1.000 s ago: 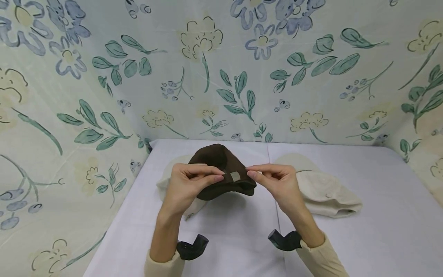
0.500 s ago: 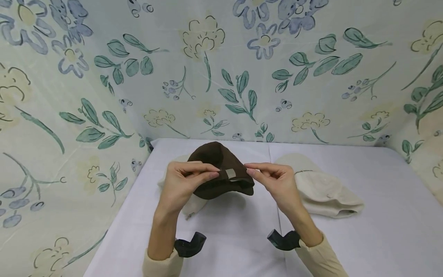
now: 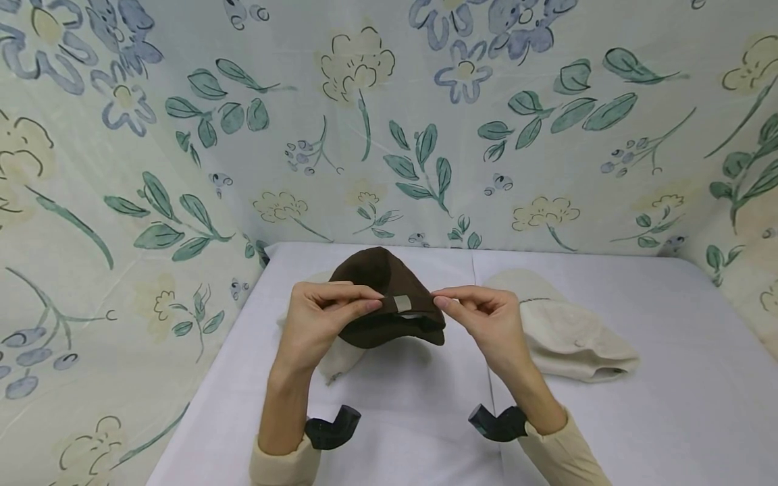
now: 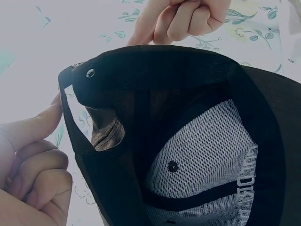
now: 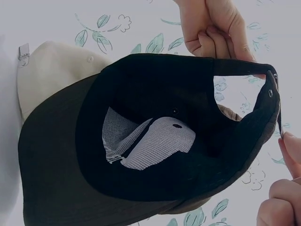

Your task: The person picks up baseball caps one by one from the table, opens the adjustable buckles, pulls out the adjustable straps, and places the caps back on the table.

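Both hands hold a dark brown baseball cap (image 3: 413, 283) in the air above the table, its opening facing me. My left hand (image 3: 319, 320) pinches the back strap (image 4: 70, 115) between thumb and index finger, its other fingers curled. On the opposite side, my right hand (image 3: 489, 320) pinches the thin free end of the strap (image 5: 281, 115) between thumb and fingertip. A small pale tag (image 3: 403, 304) shows on the band between the hands. White mesh lining (image 4: 202, 146) and a metal eyelet (image 4: 90, 73) are visible inside the cap. The brim (image 5: 51, 169) points down and away.
On the white-covered table (image 3: 687, 324), a cream cap (image 3: 571, 331) lies to the right. Another cream cap (image 3: 340, 361) lies at the left, mostly hidden behind the brown cap and left hand. A flower-printed cloth (image 3: 389, 101) hangs behind and along the sides.
The brown cap and my left hand have shifted slightly left and up. My right hand stays nearly in place at the cap's edge, and both hands keep their pinch.
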A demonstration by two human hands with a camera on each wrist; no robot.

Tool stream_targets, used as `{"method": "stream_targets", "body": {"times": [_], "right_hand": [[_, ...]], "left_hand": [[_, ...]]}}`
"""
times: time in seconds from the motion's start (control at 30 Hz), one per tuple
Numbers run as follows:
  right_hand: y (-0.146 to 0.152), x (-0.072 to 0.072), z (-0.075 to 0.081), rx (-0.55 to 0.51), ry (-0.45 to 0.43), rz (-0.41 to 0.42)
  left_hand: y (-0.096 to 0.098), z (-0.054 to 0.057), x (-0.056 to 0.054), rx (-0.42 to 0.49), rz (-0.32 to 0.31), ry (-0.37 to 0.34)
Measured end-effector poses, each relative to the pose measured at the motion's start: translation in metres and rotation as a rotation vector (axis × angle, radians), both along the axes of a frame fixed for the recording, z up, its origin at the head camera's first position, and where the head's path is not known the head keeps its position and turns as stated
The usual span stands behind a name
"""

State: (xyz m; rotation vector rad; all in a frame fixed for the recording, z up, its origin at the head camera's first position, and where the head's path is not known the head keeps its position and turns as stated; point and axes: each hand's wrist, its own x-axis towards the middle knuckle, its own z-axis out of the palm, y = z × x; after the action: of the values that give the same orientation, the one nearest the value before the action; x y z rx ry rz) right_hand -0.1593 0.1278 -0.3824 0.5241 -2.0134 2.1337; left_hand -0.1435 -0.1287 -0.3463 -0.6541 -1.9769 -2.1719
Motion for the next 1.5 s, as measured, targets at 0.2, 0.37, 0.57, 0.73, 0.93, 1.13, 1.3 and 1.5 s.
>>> {"method": "stream_targets", "body": {"times": [0.2,0.37,0.57,0.73,0.93,1.13,1.3,1.5], "right_hand": [[0.0,0.002,0.001,-0.012,0.03,-0.001],[-0.001,0.007,0.005,-0.045,0.067,-0.013],[-0.003,0.014,0.01,-0.063,0.126,-0.083],[-0.007,0.019,0.012,-0.083,0.163,-0.131],[-0.01,0.022,0.014,-0.12,0.182,-0.186],[-0.011,0.026,0.018,-0.141,0.177,-0.228],[-0.011,0.025,0.017,-0.157,0.202,-0.227],[-0.011,0.023,0.014,-0.215,0.279,-0.2]], "left_hand": [[-0.001,0.0,0.0,0.001,-0.008,0.003],[0.0,0.0,0.0,-0.012,-0.015,-0.014],[0.0,0.0,0.001,-0.045,-0.032,-0.034],[0.002,0.0,0.002,-0.047,-0.055,-0.036],[0.006,0.0,0.001,-0.034,-0.067,-0.019],[0.012,-0.002,0.001,-0.064,-0.061,-0.037],[0.014,-0.004,0.001,-0.091,-0.058,-0.054],[0.015,-0.004,-0.001,-0.115,-0.063,-0.067]]}}
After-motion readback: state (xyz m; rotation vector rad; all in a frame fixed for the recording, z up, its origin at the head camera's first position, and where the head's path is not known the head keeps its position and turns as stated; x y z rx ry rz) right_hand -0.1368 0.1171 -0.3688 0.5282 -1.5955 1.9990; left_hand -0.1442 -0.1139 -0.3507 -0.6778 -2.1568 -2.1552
